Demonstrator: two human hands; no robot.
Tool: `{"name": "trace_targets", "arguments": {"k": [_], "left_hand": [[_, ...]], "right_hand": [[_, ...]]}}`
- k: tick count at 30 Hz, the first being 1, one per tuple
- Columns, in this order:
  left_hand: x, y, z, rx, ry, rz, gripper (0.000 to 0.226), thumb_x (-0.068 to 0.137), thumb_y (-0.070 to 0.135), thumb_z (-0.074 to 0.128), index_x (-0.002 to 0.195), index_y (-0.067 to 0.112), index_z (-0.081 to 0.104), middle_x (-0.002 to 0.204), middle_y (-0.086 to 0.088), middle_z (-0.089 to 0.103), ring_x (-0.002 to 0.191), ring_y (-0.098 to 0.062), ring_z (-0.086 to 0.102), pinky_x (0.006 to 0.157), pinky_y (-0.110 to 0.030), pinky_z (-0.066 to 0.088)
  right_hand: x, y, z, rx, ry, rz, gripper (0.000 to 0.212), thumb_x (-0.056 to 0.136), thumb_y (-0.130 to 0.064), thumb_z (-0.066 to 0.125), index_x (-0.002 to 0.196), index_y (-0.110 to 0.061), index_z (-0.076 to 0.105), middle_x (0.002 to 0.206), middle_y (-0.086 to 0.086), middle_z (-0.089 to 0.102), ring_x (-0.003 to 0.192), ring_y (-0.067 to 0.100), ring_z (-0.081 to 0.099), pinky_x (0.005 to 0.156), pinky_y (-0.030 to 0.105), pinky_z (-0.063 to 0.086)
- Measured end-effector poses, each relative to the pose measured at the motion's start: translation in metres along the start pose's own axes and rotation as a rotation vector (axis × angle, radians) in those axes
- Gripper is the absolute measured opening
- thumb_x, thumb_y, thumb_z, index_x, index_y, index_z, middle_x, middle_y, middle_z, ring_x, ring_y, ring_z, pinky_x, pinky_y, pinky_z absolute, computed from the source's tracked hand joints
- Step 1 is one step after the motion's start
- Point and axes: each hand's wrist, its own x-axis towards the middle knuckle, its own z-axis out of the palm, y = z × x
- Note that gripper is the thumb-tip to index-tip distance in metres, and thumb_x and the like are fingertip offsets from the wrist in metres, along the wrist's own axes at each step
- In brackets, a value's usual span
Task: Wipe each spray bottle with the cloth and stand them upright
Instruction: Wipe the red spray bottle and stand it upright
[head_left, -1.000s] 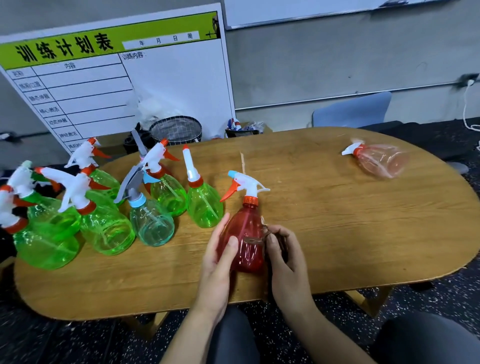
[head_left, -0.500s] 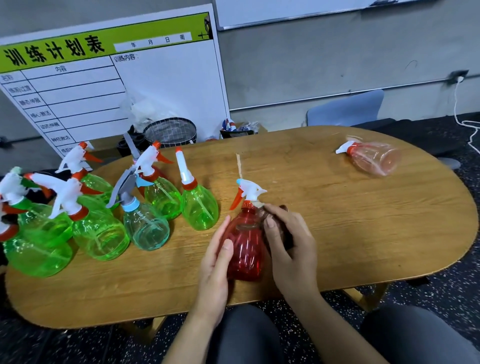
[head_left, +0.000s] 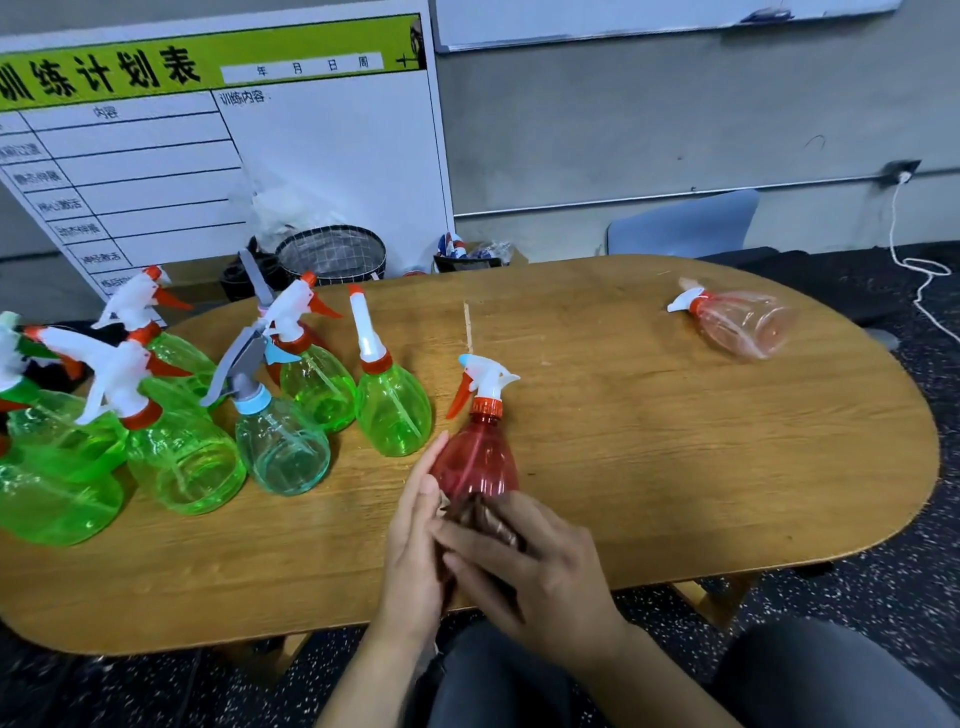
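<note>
**Red bottle: right hand lowered from neck to base**

Half a second earlier, your right hand (head_left: 540, 566) lay against the upper body of the red spray bottle (head_left: 475, 457), just below its collar. At this moment it had dropped to the bottle's lower part, and its fingers crossed over the front of the base toward your left hand. A dark brown cloth (head_left: 480, 519) showed between the fingers of that hand and the bottle wall; you held it pressed to the bottle with curled fingers.

Your left hand (head_left: 415, 551) remained on the left flank of the bottle. Its fingers lay nearly straight along the wall, bracing the bottle rather than wrapping it.

The red spray bottle stood upright on the wooden table (head_left: 675, 467), directly ahead of both hands, with its white and orange trigger head above your fingertips. The base was hidden behind the right hand.

To the left of your left hand stood the group of green spray bottles (head_left: 392, 410), all upright. Far ahead and to the right of your right hand, well apart from it, the pale pink spray bottle (head_left: 743, 322) lay on its side.
</note>
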Motion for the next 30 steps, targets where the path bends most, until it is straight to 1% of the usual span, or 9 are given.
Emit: {"name": "trace_targets", "arguments": {"k": [4,7,11,16,19,21,25,28,30], "left_hand": [[0.001,-0.001,-0.002,0.044,-0.019,-0.022,0.046,0.108,0.044,0.046,0.151,0.032,0.059,0.153,-0.005,0.062,0.147,-0.027,0.054,0.125,-0.06,0.035],[0.0,0.001,-0.003,0.056,-0.028,-0.03,0.051,0.103,0.057,0.054,0.15,0.038,0.059,0.156,-0.001,0.059,0.149,-0.026,0.051,0.124,-0.06,0.035],[0.0,0.003,-0.005,0.035,-0.016,0.01,0.055,0.102,0.059,0.053,0.151,0.033,0.059,0.154,-0.004,0.06,0.147,-0.027,0.053,0.125,-0.061,0.035],[-0.003,0.01,-0.005,-0.05,-0.006,0.02,0.052,0.106,0.047,0.045,0.154,0.028,0.053,0.145,-0.01,0.067,0.135,-0.03,0.064,0.116,-0.052,0.046],[-0.008,0.007,-0.005,-0.042,0.02,0.032,0.053,0.105,0.056,0.049,0.152,0.033,0.056,0.152,-0.01,0.062,0.142,-0.032,0.058,0.119,-0.057,0.044],[-0.011,0.004,-0.004,-0.054,0.043,0.002,0.048,0.105,0.054,0.049,0.148,0.038,0.061,0.153,-0.005,0.062,0.144,-0.03,0.057,0.11,-0.047,0.053],[-0.016,0.004,-0.006,-0.027,0.016,0.017,0.055,0.105,0.057,0.048,0.154,0.032,0.056,0.158,-0.002,0.057,0.149,-0.027,0.051,0.122,-0.059,0.04],[-0.015,0.008,-0.016,-0.021,-0.021,0.026,0.054,0.107,0.056,0.045,0.154,0.033,0.054,0.156,-0.006,0.058,0.148,-0.029,0.052,0.124,-0.064,0.034],[-0.015,0.011,-0.022,-0.057,-0.053,-0.011,0.053,0.109,0.051,0.041,0.157,0.031,0.05,0.154,-0.011,0.06,0.143,-0.034,0.056,0.122,-0.066,0.037]], "right_hand": [[0.036,0.009,-0.009,0.081,0.156,0.39,0.032,0.106,-0.043,0.055,0.131,-0.032,0.073,0.109,-0.01,0.054,0.092,0.002,0.058,0.075,0.027,0.055],[0.052,0.016,-0.006,0.018,0.048,0.505,0.036,0.105,-0.052,0.047,0.131,-0.041,0.069,0.108,-0.017,0.05,0.094,-0.001,0.059,0.075,0.031,0.057],[0.035,0.002,-0.009,-0.077,-0.058,0.288,0.034,0.107,-0.046,0.05,0.134,-0.035,0.069,0.108,-0.017,0.047,0.084,-0.004,0.051,0.065,0.017,0.049],[0.01,-0.011,-0.012,-0.101,-0.21,-0.047,0.027,0.105,-0.036,0.063,0.13,-0.032,0.073,0.115,-0.003,0.063,0.089,0.007,0.062,0.068,0.023,0.057],[0.026,-0.013,-0.018,-0.013,-0.072,0.2,0.032,0.106,-0.041,0.059,0.137,-0.041,0.067,0.112,-0.009,0.056,0.093,-0.002,0.057,0.078,0.016,0.052],[0.045,-0.011,-0.021,0.013,0.023,0.399,0.033,0.105,-0.041,0.058,0.136,-0.043,0.067,0.112,-0.011,0.054,0.101,-0.003,0.058,0.084,0.01,0.047],[0.055,-0.012,-0.014,-0.093,-0.045,0.476,0.036,0.107,-0.051,0.046,0.137,-0.044,0.064,0.109,-0.016,0.05,0.092,0.003,0.061,0.08,0.031,0.057],[0.037,-0.027,-0.016,-0.24,-0.146,0.237,0.037,0.109,-0.051,0.042,0.141,-0.042,0.058,0.111,-0.005,0.053,0.077,0.01,0.059,0.059,0.034,0.059],[0.02,-0.036,-0.017,-0.283,-0.216,-0.018,0.032,0.108,-0.044,0.052,0.138,-0.037,0.062,0.113,0.0,0.06,0.078,0.01,0.06,0.058,0.027,0.059]]}}
